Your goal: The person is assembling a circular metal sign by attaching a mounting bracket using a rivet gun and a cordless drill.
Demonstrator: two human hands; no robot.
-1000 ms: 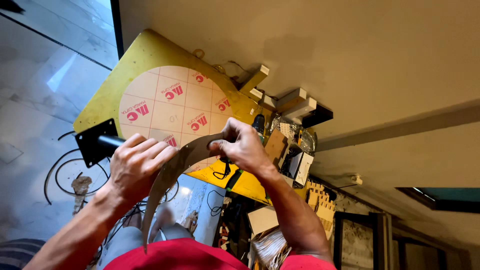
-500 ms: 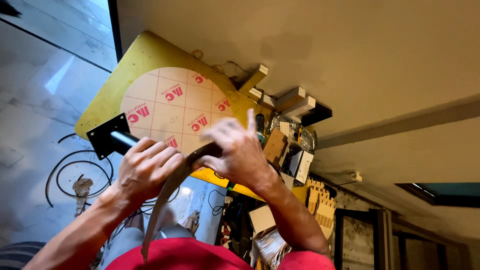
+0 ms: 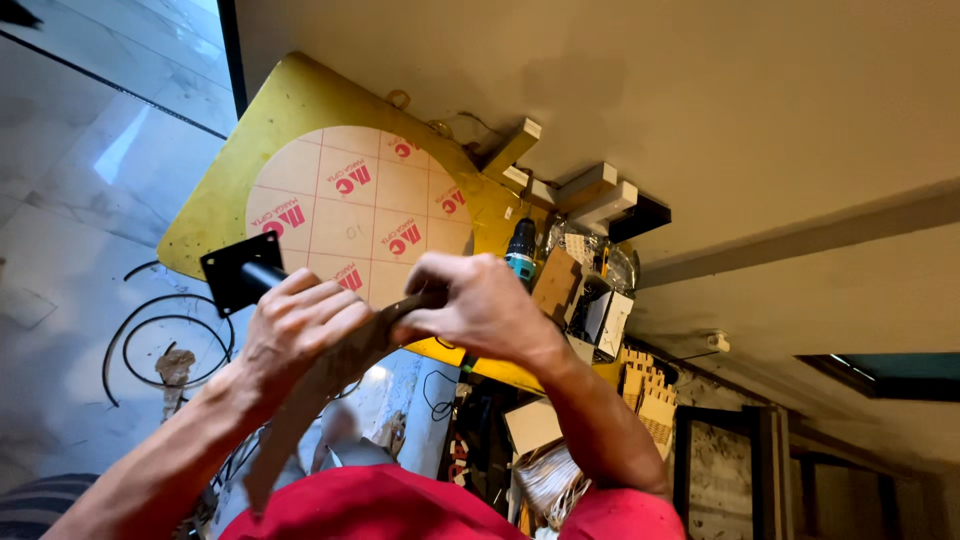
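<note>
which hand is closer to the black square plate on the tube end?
Left. The left hand grips right beside the black square plate; the right hand is farther along, toward the drill.

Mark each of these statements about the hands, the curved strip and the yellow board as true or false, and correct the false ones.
1. Both hands grip the curved brown strip. True: the left hand and the right hand close on its upper end.
2. The round panel on the yellow board is plain blue. False: it is pale, with a grid of lines and red marks.
3. A black square plate sits just beside the left hand. True.
4. The teal drill is in the right hand. False: it lies on the board beyond the knuckles, unheld.
5. Black cable loops lie on the floor. True.
</note>
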